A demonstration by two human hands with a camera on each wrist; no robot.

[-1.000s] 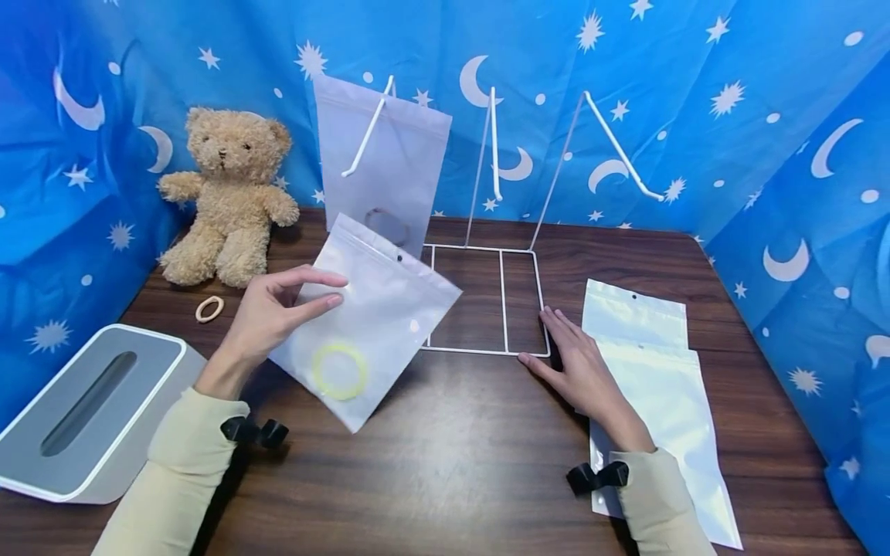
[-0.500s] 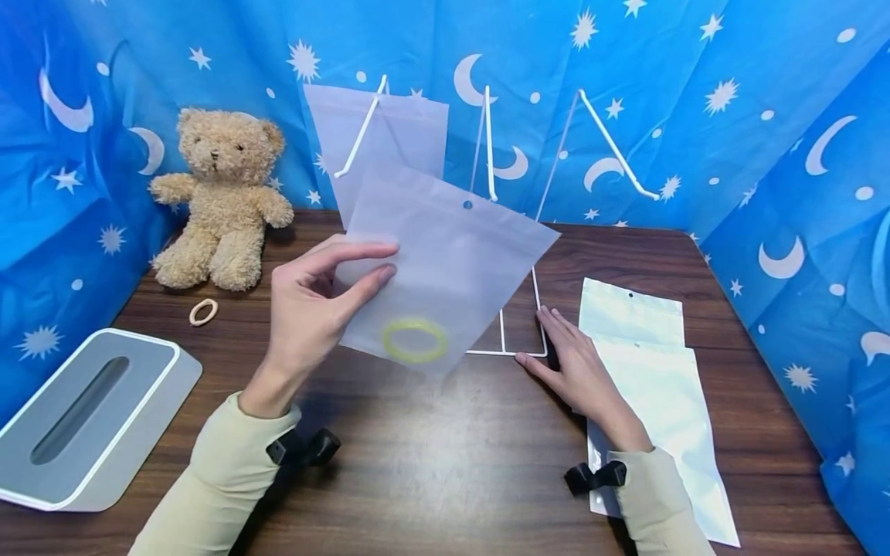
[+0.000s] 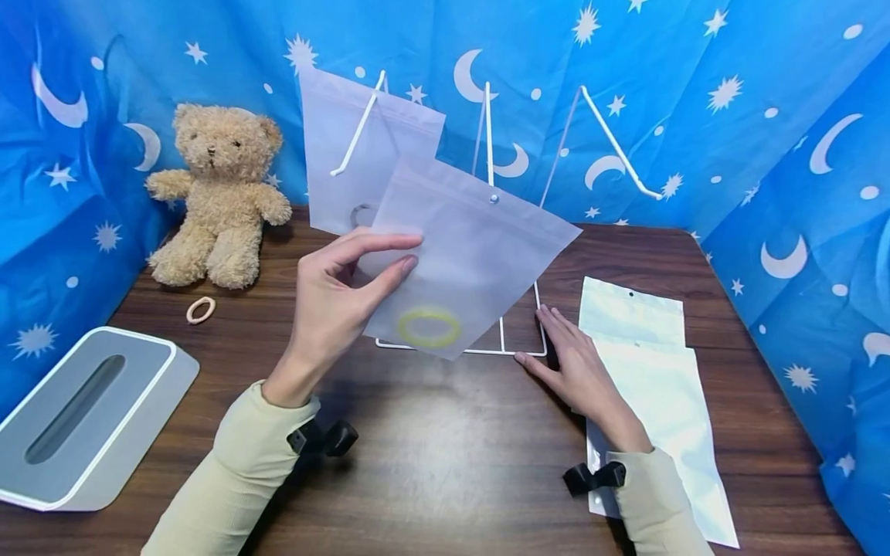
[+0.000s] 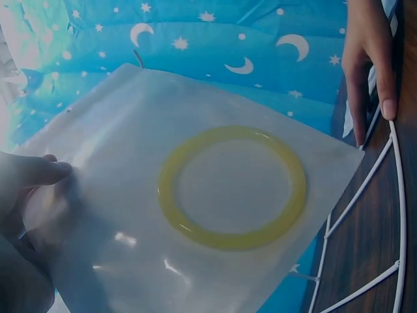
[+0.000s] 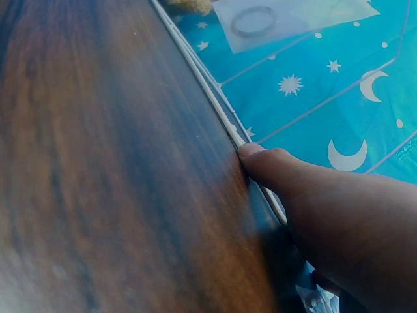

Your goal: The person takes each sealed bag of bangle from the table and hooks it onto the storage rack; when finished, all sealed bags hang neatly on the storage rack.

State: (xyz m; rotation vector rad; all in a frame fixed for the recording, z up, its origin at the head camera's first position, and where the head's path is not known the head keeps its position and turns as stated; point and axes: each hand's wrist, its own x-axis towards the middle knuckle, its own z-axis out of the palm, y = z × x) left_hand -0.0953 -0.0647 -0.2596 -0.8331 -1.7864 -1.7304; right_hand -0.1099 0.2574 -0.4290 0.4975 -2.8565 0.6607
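Note:
My left hand point(image 3: 341, 301) pinches the left edge of a translucent zip bag point(image 3: 480, 255) between thumb and fingers. Inside the bag lies a yellow bangle point(image 4: 167, 189), large in the left wrist view. The bag is tilted, and its punched hole lines up with the tip of the middle hook point(image 3: 489, 131) of a white wire display rack point(image 3: 502, 336); I cannot tell whether the tip is through it. My right hand point(image 3: 573, 371) rests with extended fingers on the rack base's front right corner, thumb on the front wire. Another bag point(image 3: 410, 127) with a dark ring hangs from the left hook.
Two pale zip bags point(image 3: 653, 417) overlap on the table at the right. A teddy bear point(image 3: 225, 193) sits at the back left, with a beige ring point(image 3: 191, 315) before it. A grey-topped tissue box point(image 3: 149, 432) stands at the left edge. The right hook point(image 3: 619, 143) carries nothing.
My left hand has moved right and up with the bag, from left of the rack to the middle hook's tip. The hanging bag has swung. My right hand has stayed on the base.

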